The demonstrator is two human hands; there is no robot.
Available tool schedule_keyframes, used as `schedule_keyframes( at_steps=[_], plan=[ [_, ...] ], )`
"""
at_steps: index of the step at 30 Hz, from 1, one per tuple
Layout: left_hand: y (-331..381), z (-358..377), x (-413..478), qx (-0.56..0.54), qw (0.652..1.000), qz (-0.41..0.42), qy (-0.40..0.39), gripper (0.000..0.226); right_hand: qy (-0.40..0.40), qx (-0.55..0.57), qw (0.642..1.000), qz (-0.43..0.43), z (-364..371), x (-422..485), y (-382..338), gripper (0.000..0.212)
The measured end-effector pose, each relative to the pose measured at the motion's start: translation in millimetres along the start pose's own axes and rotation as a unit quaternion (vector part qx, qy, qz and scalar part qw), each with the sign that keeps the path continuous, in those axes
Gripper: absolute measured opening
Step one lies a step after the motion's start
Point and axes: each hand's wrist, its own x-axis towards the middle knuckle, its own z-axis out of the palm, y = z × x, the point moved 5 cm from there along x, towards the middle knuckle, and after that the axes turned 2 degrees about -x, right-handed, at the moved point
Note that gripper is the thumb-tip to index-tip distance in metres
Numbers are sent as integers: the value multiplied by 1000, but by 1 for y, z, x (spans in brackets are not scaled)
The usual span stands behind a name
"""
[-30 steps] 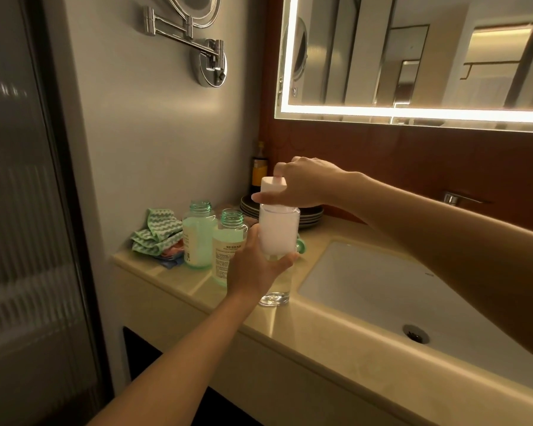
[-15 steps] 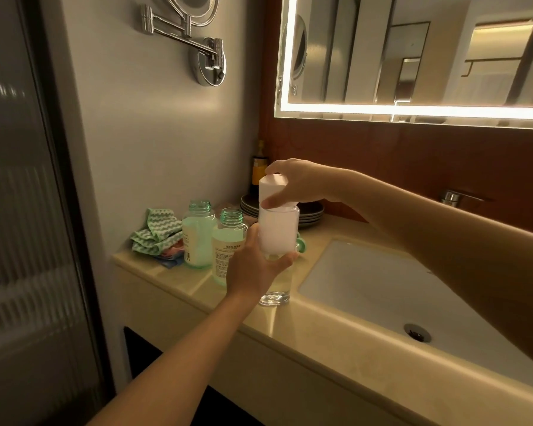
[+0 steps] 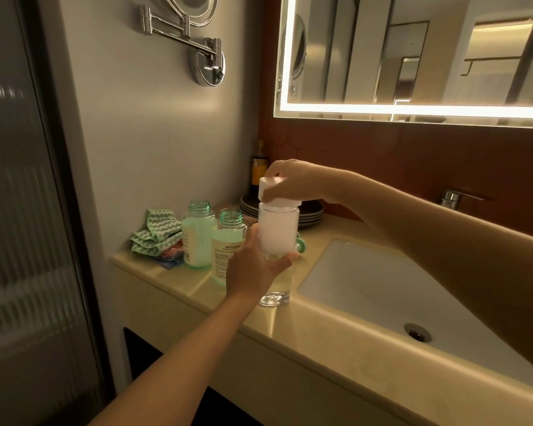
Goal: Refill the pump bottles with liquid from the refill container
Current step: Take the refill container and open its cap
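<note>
A white bottle (image 3: 277,230) full of pale liquid is held above the counter by my left hand (image 3: 256,269), which grips its lower part. On top of it sits a white cap (image 3: 273,192), tilted, with my right hand (image 3: 293,176) curled round it. Two uncapped green-tinted bottles stand just left: one further back (image 3: 197,238) and one nearer (image 3: 226,241), partly behind my left hand. Below the white bottle a clear glass (image 3: 274,295) stands on the counter.
A beige counter (image 3: 173,281) holds a white sink (image 3: 382,290) on the right, folded green cloths (image 3: 154,232) by the wall, stacked dark plates (image 3: 308,212) and a dark bottle (image 3: 258,167) at the back. A tap (image 3: 453,196) is at the rear right.
The white cap has tilted and lifted on its left side under my right hand. The bottle and my left hand stayed in place.
</note>
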Motion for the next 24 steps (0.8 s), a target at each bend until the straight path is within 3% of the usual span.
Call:
schedule_keyframes(
  at_steps=[2, 4, 7, 9, 12, 16, 21, 24],
  plan=[
    [0, 0, 0, 1, 1000, -2, 0, 72, -40, 88, 995, 8, 1, 0, 0, 56],
    [-1, 1, 0, 0, 1000, -4, 0, 72, -36, 107, 994, 11, -1, 2, -1, 69],
    [-1, 1, 0, 3, 1000, 4, 1, 72, 17, 2, 1000, 24, -5, 3, -1, 82],
    [0, 0, 0, 6, 1000, 7, 1, 72, 26, -37, 999, 27, -5, 2, -2, 79],
    [-1, 0, 0, 5, 1000, 1, 0, 72, -11, 44, 999, 23, -4, 2, -2, 68],
    [-2, 1, 0, 3, 1000, 0, -2, 72, -45, 118, 992, 21, -6, -1, -2, 77],
    [-2, 1, 0, 0, 1000, -1, -1, 70, -6, -33, 999, 37, -5, -2, -3, 83],
    [-1, 1, 0, -1, 1000, 4, 0, 69, 12, -87, 995, 37, -4, -5, -4, 76]
  ],
)
